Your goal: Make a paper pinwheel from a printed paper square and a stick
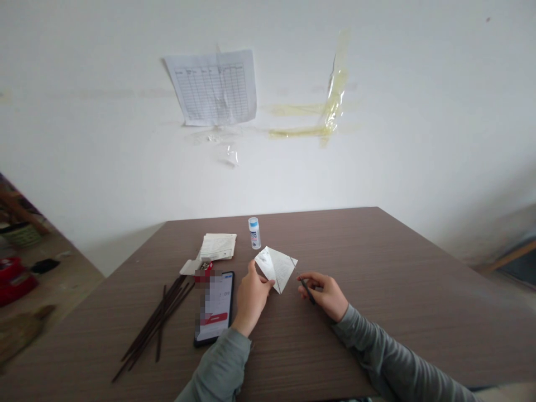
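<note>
Left hand (254,294) reaches up from the near edge, pinching the folded pale paper (276,269) over the table's middle. Right hand (324,294), angled inward beside it, grips a slim dark tool (307,290), perhaps a pen or blade; its tip is blurred. Pixelation hides the phone's (218,307) left side. A capped clear bottle (254,233) has unreadable contents.
</note>
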Demonstrator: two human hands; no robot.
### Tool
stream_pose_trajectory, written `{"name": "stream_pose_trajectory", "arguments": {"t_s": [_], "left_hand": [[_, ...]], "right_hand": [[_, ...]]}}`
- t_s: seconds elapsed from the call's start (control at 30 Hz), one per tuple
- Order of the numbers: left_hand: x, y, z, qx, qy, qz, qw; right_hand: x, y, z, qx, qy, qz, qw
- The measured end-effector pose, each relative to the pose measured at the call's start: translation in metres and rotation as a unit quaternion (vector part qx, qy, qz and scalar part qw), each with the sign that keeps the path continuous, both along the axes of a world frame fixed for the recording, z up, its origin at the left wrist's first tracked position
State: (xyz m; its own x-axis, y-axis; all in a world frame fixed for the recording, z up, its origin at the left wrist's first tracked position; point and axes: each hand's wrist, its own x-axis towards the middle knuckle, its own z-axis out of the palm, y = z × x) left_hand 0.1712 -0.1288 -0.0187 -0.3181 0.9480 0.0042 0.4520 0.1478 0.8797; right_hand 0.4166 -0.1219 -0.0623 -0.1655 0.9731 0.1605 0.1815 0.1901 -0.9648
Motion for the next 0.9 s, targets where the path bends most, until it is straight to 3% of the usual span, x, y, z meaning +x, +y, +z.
{"name": "stream_pose_trajectory", "arguments": {"t_s": [0.17, 0.37, 0.7, 0.9], "left_hand": [[-0.003, -0.001, -0.007, 0.04, 0.129, 0.012, 0.991], [-0.005, 0.0, -0.014, 0.027, 0.296, -0.095, 0.95], [-0.001, 0.004, -0.034, 0.031, 0.281, -0.212, 0.935], [0.01, -0.001, -0.028, 0.028, 0.275, -0.231, 0.933]], "right_hand": [[0.002, 0.004, -0.001, -0.006, 0.009, -0.013, 1.0], [0.007, 0.011, -0.005, 0.005, -0.011, -0.035, 0.999], [0.025, 0.026, -0.025, 0.099, -0.113, -0.102, 0.983], [0.025, 0.024, -0.021, 0.191, -0.276, -0.142, 0.931]]}}
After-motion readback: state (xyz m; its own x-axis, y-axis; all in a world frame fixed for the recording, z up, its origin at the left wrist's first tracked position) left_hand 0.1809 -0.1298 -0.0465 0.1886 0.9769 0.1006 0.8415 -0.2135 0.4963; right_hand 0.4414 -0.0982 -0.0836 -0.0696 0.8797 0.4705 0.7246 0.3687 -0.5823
